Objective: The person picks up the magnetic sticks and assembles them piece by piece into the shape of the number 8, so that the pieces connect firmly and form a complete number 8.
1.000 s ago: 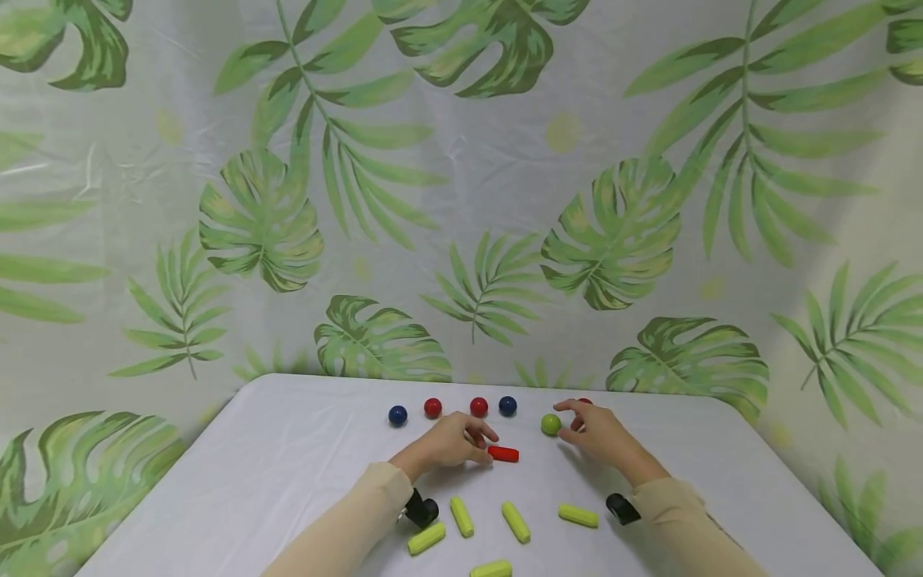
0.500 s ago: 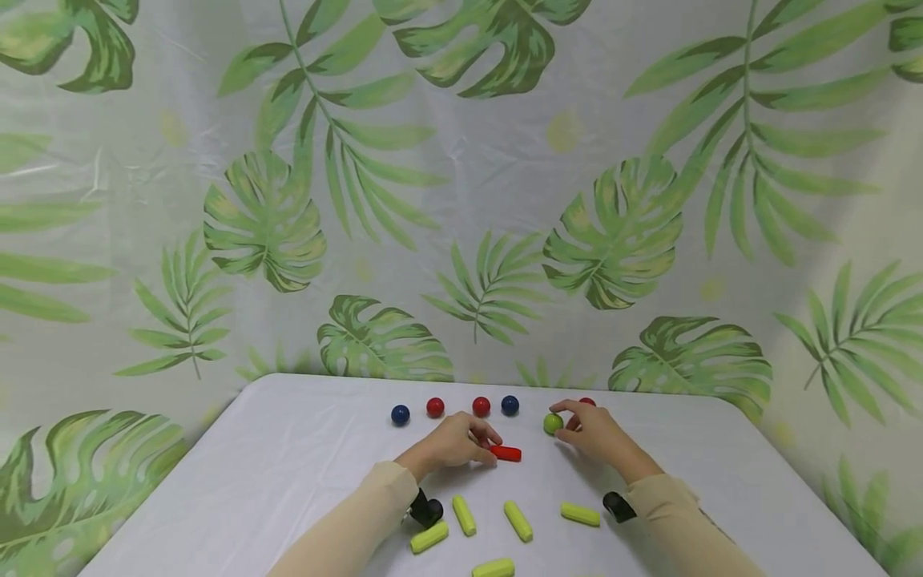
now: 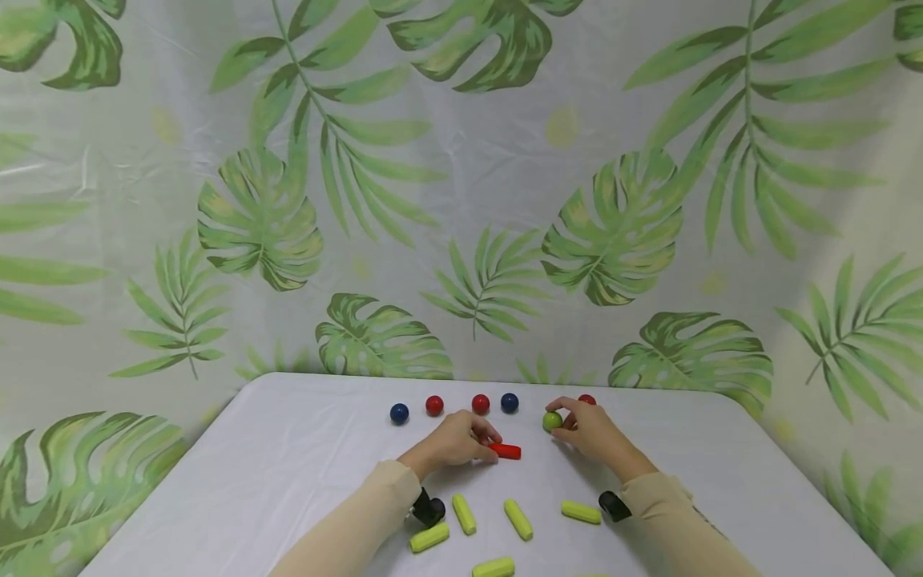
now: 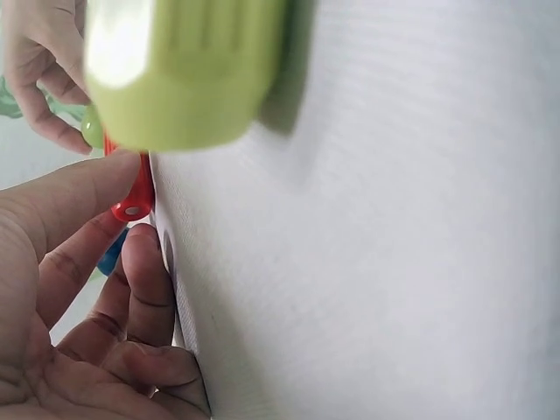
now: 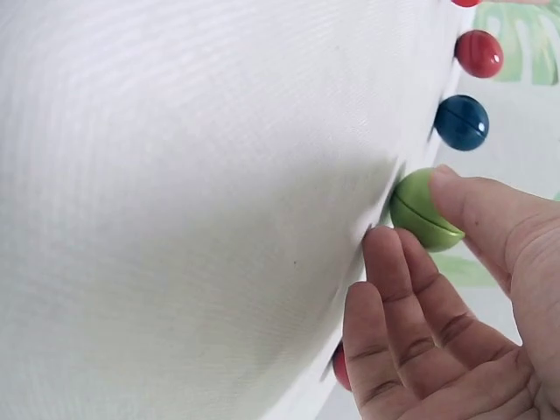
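My left hand pinches the left end of a short red stick lying near the middle of the white table. In the left wrist view, thumb and index finger meet at the red stick's end, while the other fingers curl loosely below. To the right, my right hand has a small green ball between thumb and fingers. The right wrist view shows the thumb on one side of the green ball, which has a dark seam; fingertips sit at its other side, close to the cloth.
Along the far edge stand blue balls and red balls; one red ball is partly behind my right hand. Several yellow-green sticks lie nearer on the white table. A leaf-patterned curtain hangs behind.
My right fingers have closed in on the green ball from the right. The left fingers have come slightly further over the red stick's end, and the stick stays in place.
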`<state>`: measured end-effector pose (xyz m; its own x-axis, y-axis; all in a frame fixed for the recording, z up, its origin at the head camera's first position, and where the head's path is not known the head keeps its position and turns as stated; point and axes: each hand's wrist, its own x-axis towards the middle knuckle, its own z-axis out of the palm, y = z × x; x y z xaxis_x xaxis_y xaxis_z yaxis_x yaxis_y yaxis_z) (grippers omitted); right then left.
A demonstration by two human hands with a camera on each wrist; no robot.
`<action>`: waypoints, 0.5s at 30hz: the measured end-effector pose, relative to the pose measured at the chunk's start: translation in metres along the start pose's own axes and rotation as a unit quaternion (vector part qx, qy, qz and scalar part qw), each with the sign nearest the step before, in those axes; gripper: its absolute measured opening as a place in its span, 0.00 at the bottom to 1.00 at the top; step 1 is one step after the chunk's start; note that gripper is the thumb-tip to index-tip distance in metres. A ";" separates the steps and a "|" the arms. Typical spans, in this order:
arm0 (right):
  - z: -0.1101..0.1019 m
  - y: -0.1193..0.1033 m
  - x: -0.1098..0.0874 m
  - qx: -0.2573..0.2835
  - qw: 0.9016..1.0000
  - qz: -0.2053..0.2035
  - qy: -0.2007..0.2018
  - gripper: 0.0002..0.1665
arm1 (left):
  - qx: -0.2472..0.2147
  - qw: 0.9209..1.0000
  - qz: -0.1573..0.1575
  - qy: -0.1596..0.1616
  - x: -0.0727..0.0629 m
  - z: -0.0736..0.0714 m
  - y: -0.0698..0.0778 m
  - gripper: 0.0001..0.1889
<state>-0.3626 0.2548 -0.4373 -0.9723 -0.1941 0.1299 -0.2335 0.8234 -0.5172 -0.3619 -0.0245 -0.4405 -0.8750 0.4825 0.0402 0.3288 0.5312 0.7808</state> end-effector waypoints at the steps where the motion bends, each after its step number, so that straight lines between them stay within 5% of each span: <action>1: 0.000 0.000 0.000 0.001 1.000 0.002 -0.001 0.22 | 0.001 1.000 -0.001 0.000 0.000 0.000 0.000 0.10; 15: -0.001 -0.002 -0.002 0.012 1.000 0.020 -0.007 0.19 | 0.010 1.000 -0.002 0.004 0.003 0.003 0.000 0.09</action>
<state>-0.3604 0.2546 -0.4356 -0.9809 -0.1690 0.0966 -0.1943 0.8177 -0.5419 -0.3639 -0.0210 -0.4420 -0.8792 0.4748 0.0412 0.3318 0.5478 0.7680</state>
